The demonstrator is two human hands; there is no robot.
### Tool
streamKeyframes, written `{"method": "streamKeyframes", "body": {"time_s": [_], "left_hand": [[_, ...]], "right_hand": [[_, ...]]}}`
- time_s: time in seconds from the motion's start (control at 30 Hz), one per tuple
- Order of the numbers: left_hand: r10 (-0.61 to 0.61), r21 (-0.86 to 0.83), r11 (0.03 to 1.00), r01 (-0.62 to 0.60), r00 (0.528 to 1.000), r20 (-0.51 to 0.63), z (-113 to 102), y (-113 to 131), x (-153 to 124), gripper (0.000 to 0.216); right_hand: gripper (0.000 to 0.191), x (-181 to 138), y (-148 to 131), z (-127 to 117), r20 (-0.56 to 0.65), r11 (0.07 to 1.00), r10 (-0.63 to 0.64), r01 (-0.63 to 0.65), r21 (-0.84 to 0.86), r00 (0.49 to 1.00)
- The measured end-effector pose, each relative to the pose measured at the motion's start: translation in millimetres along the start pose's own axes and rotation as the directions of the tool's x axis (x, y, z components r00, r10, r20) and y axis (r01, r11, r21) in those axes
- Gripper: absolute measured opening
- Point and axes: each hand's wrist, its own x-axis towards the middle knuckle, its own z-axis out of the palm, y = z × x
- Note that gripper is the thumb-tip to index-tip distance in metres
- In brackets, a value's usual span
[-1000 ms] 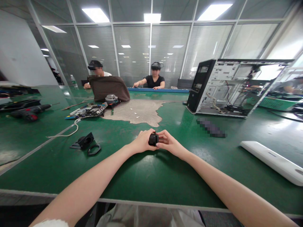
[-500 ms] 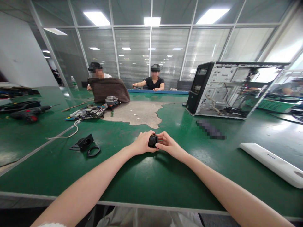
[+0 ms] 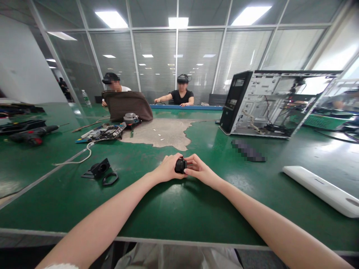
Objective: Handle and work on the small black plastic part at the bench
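At 9 o'clock from our grip we note the black bracket [image 3: 101, 170], then the black ring [image 3: 109, 184] just beside it. Our left hand [image 3: 168, 168] is clamped around the black part [image 3: 179, 166]; our right hand [image 3: 200, 172] pinches its 3 o'clock end. Neither hand is nearer. Long axis probably 9-to-3, though our hands hide much.

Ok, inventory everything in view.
Held part: 1, black, centre
Bracket: 1, black, left
Ring: 1, black, beside bracket
Board: 1, multicoloured, left
Cable: 1, white, left
Drill: 1, black, left
Clutter: several, dark, far left
Bottle: 1, clear, left rear
Panel: 1, brown, left rear
PC case: 1, black-silver, right
Basket: 1, green, far right
Blurred item: 1, dark, right
Long casing: 1, white, right front
Table: 1, green, throughout
People: several, varied clothing, background
Lights: several, white, overhead
Left grip: 1, bare, centre
Right grip: 1, bare, centre
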Motion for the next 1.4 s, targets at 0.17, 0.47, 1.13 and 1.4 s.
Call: {"method": "streamKeyframes", "body": {"time_s": [0.17,0.47,1.13,1.4], "left_hand": [[-0.003,-0.003,1.000,0.003,1.000,-0.004,0.2,0.5,0.3,0.054],[-0.002,-0.016,1.000,0.002,1.000,0.006,-1.3,3.0,0.8,0.053],[-0.016,-0.001,1.000,0.016,1.000,0.007,-0.8,2.0,-0.2,0.054],[-0.010,-0.019,1.000,0.010,1.000,0.001,-0.3,1.7,0.0,0.057]], "right_hand": [[0.024,2.8,2.5,3.5,-0.097,0.998,0.022,-0.028,-0.057,0.995],[0.025,-1.0,-2.8,-0.7,0.011,0.999,-0.025,0.026,-0.046,1.000],[0.025,2.5,-1.0,1.4,-0.092,0.996,0.001,-0.009,-0.088,0.996],[0.035,1.3,4.0,-17.0,-0.255,0.986,0.111,-0.139,-0.095,0.960]]}}
